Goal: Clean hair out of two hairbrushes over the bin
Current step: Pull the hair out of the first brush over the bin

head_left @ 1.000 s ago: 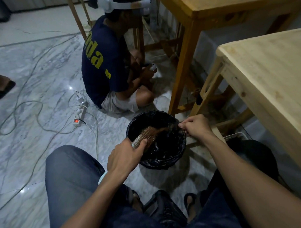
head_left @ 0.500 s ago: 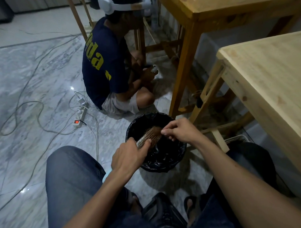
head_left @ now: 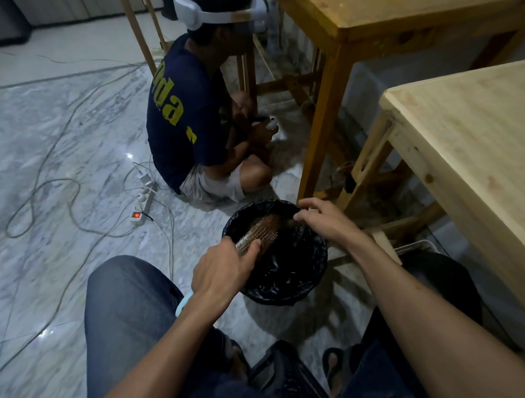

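One head-worn camera (the only view) looks forward and down, close over the bin

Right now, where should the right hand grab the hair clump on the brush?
Pinch the brown hair clump at the brush's far tip, coming from the right hand's side. It bunches there over the bin, away from the left hand gripping the near end.

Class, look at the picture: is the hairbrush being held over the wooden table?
No. The left hand holds the hairbrush over the black-lined bin on the floor, beside the table.
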Tool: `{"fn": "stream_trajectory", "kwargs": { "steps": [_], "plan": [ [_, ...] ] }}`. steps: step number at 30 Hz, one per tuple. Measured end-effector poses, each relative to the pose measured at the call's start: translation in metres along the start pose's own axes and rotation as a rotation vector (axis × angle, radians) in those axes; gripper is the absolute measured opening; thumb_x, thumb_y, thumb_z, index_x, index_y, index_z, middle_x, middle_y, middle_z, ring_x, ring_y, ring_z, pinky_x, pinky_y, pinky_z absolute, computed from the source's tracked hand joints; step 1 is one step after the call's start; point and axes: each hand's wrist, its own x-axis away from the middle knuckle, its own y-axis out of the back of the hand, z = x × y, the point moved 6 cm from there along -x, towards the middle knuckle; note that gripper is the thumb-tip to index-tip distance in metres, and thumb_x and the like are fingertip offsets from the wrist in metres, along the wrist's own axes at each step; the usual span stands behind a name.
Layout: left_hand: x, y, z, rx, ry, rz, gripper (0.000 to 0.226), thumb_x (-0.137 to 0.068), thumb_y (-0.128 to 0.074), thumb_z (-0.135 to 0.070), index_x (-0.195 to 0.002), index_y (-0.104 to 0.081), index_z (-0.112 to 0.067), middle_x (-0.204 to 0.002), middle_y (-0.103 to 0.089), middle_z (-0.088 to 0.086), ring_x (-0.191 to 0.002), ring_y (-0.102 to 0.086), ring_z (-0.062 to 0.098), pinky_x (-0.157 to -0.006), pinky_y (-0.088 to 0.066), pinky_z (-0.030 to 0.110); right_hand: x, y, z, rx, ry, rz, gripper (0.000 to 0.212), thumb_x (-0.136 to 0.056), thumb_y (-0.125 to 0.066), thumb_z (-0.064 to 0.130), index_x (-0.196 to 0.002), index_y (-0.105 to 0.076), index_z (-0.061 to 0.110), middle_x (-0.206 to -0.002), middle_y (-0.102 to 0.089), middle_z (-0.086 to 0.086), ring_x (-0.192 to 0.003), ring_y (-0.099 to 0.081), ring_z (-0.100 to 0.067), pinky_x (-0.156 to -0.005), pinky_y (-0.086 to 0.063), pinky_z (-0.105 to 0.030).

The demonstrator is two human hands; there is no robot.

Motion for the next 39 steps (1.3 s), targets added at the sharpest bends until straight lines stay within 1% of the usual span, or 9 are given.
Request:
{"fn": "stream_trajectory", "kwargs": {
  "steps": [4,10,14,18,23,27,30,35,39],
  "plan": [
    [0.0,-0.001,-0.006,-0.041,-0.013,-0.001,0.06,-0.09,-0.043,-0.071,-0.093,-0.054,-0.013,-0.083,-0.064,0.006,-0.074,-0.062,0.03,-0.055,-0.038,0.036,0.017,-0.021,0.018,-0.07,0.221,0.145,0.067,-0.074,-0.073,0.07,-0.134,-0.063,0.041,-0.135,-0.063,0.007,-0.126,-0.057,-0.016,-0.107,-0.048,-0.044],
    [0.002,-0.002,-0.002,-0.036,-0.011,0.029,0.061,-0.089,-0.043,-0.074,-0.087,-0.054,-0.014,-0.081,-0.062,0.004,-0.075,-0.061,0.03,-0.057,-0.038,0.036,0.01,-0.012,0.006,-0.105,0.145,-0.192,0.013,-0.083,-0.082,0.04,-0.085,-0.084,0.027,-0.076,-0.077,0.011,-0.091,-0.072,-0.013,-0.093,-0.057,-0.038],
    [0.005,0.002,0.004,0.027,-0.002,0.042,0.06,-0.089,-0.045,-0.073,-0.069,-0.041,-0.016,-0.067,-0.053,0.001,-0.064,-0.054,0.026,-0.05,-0.028,0.034,0.012,0.005,-0.005,-0.222,-0.027,-0.312,0.016,-0.085,-0.081,0.031,-0.094,-0.084,0.017,-0.091,-0.076,0.004,-0.095,-0.065,-0.014,-0.091,-0.049,-0.026],
    [0.006,0.012,0.014,0.038,0.005,0.017,0.06,-0.088,-0.045,-0.074,-0.065,-0.035,-0.02,-0.061,-0.047,-0.001,-0.057,-0.048,0.022,-0.048,-0.025,0.033,0.014,0.019,-0.012,-0.261,-0.098,-0.397,0.012,-0.088,-0.078,0.03,-0.092,-0.083,0.02,-0.093,-0.077,0.002,-0.096,-0.07,-0.019,-0.095,-0.056,-0.035],
    [0.002,0.018,0.008,0.012,-0.008,-0.002,0.056,-0.089,-0.046,-0.072,-0.069,-0.038,-0.02,-0.066,-0.052,0.0,-0.065,-0.054,0.027,-0.049,-0.028,0.033,0.02,0.002,0.016,-0.142,0.149,-0.113,0.04,-0.098,-0.06,0.026,-0.139,-0.063,0.028,-0.129,-0.054,0.008,-0.12,-0.053,-0.014,-0.105,-0.047,-0.037],
    [0.0,0.018,-0.003,-0.01,-0.033,0.001,0.06,-0.088,-0.046,-0.073,-0.08,-0.051,-0.014,-0.073,-0.06,0.003,-0.071,-0.06,0.03,-0.053,-0.035,0.035,0.026,-0.019,0.03,-0.134,0.283,0.193,0.063,-0.093,-0.07,0.038,-0.151,-0.047,0.036,-0.132,-0.048,0.018,-0.106,-0.063,-0.011,-0.077,-0.049,-0.022],
    [0.001,0.019,-0.009,-0.001,-0.049,0.004,0.059,-0.086,-0.047,-0.074,-0.077,-0.052,-0.015,-0.074,-0.062,0.004,-0.071,-0.061,0.03,-0.053,-0.035,0.034,0.023,-0.026,0.026,-0.081,0.289,0.251,0.054,-0.083,-0.081,0.044,-0.133,-0.068,0.027,-0.113,-0.074,0.007,-0.087,-0.073,-0.017,-0.074,-0.058,-0.034],
    [0.006,0.023,0.002,0.015,-0.05,0.014,0.062,-0.086,-0.05,-0.073,-0.063,-0.04,-0.016,-0.058,-0.05,0.0,-0.055,-0.051,0.023,-0.048,-0.027,0.032,0.021,-0.002,0.025,0.059,0.329,0.038,0.008,-0.084,-0.083,0.023,-0.09,-0.083,0.018,-0.076,-0.078,0.0,-0.067,-0.069,-0.006,-0.056,-0.049,-0.01],
    [0.007,0.026,-0.002,0.049,-0.073,0.01,0.062,-0.088,-0.048,-0.073,-0.063,-0.037,-0.017,-0.058,-0.045,0.0,-0.055,-0.048,0.024,-0.048,-0.026,0.034,0.008,0.012,0.023,0.085,0.272,-0.095,0.006,-0.078,-0.088,0.024,-0.082,-0.084,0.023,-0.077,-0.077,0.006,-0.077,-0.069,-0.006,-0.074,-0.055,-0.018]
  ]
}}
